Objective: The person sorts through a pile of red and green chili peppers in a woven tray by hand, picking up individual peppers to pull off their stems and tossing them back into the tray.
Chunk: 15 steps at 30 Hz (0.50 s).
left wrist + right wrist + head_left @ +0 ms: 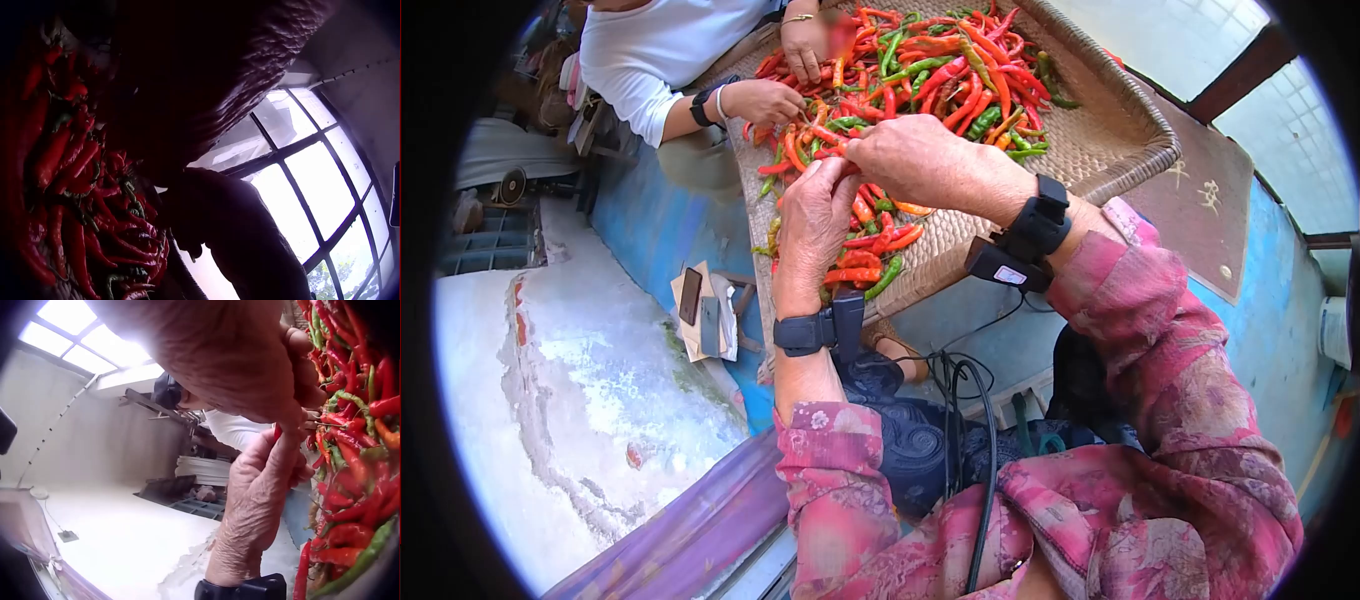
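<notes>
Red and green peppers are heaped on a woven tray. Over its near part, the left hand and right hand meet at their fingertips. In the right wrist view a bit of a red pepper shows between the left hand's thumb and fingers, with the right hand touching at the same spot. The right hand's fingers are curled in at the pepper, most of which is hidden. In the left wrist view the hands are dark, beside the red peppers.
Across the tray another person in a white shirt has both hands at the peppers. A phone lies on a small stand left of the tray. Black cables hang down over the wearer's lap.
</notes>
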### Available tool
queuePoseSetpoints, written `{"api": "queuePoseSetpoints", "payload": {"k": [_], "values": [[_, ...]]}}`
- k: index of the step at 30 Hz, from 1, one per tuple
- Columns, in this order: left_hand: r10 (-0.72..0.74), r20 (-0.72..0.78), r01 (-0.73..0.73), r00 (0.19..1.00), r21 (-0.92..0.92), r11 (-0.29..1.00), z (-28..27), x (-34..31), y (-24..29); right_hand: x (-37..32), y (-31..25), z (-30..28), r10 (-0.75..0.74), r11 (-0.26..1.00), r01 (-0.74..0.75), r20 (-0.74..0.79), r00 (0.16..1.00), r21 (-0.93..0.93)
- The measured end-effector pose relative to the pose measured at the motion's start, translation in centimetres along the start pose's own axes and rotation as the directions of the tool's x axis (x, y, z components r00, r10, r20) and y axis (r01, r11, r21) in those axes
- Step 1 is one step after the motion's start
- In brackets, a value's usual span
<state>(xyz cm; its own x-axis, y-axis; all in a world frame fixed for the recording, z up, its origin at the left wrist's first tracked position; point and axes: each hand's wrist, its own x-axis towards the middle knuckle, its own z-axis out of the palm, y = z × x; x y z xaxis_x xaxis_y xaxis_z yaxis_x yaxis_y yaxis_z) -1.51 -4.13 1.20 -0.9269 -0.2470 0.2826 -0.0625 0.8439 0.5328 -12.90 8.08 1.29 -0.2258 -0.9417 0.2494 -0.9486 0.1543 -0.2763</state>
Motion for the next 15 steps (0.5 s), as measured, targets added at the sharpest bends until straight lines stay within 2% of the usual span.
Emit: {"api": "queuePoseSetpoints", "payload": {"k": [1,3,4,5,7,8,9,10,11,12,13,15], "values": [[-0.008,-0.002,0.008,1.0,0.006,1.0,-0.5,-0.2,-0.1,-0.2,-0.3,-0.9,0.021,0.999,-0.019,0.065,0.998,-0.028],[-0.163,-0.014,0.163,0.986,0.016,0.986,-2.0,-0.5,-0.7,-0.2,-0.1,-1.4,0.064,0.998,-0.062,0.057,0.996,-0.033],[-0.164,-0.16,0.157,0.973,-0.055,0.986,-2.7,-0.7,-1.7,-0.1,0.3,-1.8,0.124,0.99,-0.123,0.013,0.992,-0.067],[-0.229,-0.239,0.209,0.943,-0.107,0.972,-3.6,-1.0,-3.1,0.0,0.8,-2.2,0.182,0.978,-0.184,-0.031,0.983,-0.096],[-0.389,-0.259,0.368,0.884,-0.129,0.921,-5.4,-2.1,-6.2,-0.1,2.2,-4.0,0.295,0.948,-0.303,-0.087,0.952,-0.102],[-0.392,-0.264,0.373,0.881,-0.12,0.92,-5.7,-3.0,-7.6,-0.1,3.6,-4.1,0.342,0.929,-0.36,-0.176,0.923,-0.081],[-0.405,-0.202,0.423,0.892,0.058,0.904,-5.8,-4.0,-8.9,-0.3,4.7,-4.4,0.388,0.908,-0.416,-0.263,0.883,-0.057],[-0.426,-0.141,0.448,0.894,0.234,0.863,-6.0,-4.5,-8.9,-0.8,4.7,-6.0,0.446,0.885,-0.465,-0.257,0.857,-0.014],[-0.427,-0.142,0.45,0.893,0.237,0.861,-6.0,-4.9,-9.0,-1.4,4.7,-7.5,0.503,0.858,-0.513,-0.247,0.828,0.027],[-0.459,-0.014,0.455,0.888,0.155,0.877,-5.8,-5.3,-8.3,-1.6,5.5,-7.3,0.52,0.831,-0.556,-0.347,0.78,-0.005],[-0.473,0.117,0.467,0.874,0.072,0.881,-5.6,-5.4,-6.9,-2.0,6.0,-6.9,0.352,0.88,-0.47,-0.568,0.743,-0.069],[-0.305,0.193,0.26,0.933,0.227,0.939,-5.4,-4.9,-3.1,-2.1,6.5,-6.4,0.191,0.901,-0.409,-0.715,0.672,-0.144]]}}
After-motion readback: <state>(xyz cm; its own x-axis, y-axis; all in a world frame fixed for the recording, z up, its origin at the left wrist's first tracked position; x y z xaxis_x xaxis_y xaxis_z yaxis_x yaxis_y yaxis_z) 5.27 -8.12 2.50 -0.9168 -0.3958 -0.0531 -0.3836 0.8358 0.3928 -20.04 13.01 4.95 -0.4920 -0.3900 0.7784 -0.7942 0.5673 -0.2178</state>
